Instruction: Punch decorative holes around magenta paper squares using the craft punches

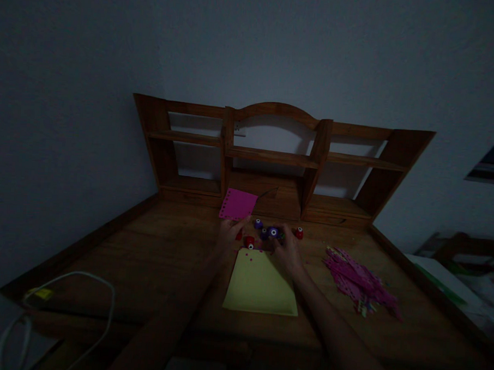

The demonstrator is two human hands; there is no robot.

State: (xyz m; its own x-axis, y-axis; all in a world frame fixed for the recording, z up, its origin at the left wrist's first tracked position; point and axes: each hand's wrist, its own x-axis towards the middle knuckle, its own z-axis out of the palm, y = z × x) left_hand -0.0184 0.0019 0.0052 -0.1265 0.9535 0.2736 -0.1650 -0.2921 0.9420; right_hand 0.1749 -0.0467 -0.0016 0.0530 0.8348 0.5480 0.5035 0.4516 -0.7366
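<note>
A pink sheet of paper with punched holes along its edges is held up by my left hand, pinched at its lower edge. My right hand reaches among several small craft punches, its fingers closed around a purple punch. Two more purple punches and a red punch stand between the hands. Another red punch sits just right of my right hand. A yellow sheet lies flat on the wooden desk under my wrists, with tiny pink dots at its top edge.
A pile of pink punched paper strips lies on the desk's right side. A wooden shelf unit stands along the back against the wall. A white cable loops over the left front corner. The room is dim.
</note>
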